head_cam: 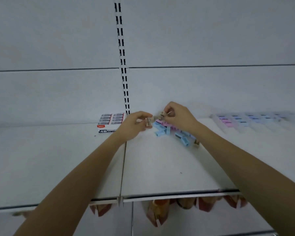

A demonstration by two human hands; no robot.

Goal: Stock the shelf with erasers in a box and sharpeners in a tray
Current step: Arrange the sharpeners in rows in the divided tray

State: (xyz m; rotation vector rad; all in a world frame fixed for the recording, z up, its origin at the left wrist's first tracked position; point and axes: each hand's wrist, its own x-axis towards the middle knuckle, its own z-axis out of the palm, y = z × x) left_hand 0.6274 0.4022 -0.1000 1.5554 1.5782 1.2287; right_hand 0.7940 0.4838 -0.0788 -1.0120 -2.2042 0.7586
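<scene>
Pinching one beige sharpener (pixel 148 121), the left hand (pixel 133 127) is near the right hand (pixel 180 116), which pinches a second beige sharpener (pixel 163 114), above an uncountable pile of blue and pink sharpeners (pixel 167 131) on the shelf (pixel 160 167) between one eraser box (pixel 109 121) and one clear tray (pixel 255 123).

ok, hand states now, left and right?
Left hand: pinching a beige sharpener.
Right hand: pinching a second beige sharpener.

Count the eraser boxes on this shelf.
1. The eraser box sits at the back of the shelf, just left of the left hand. Others could lie outside the frame.
</scene>
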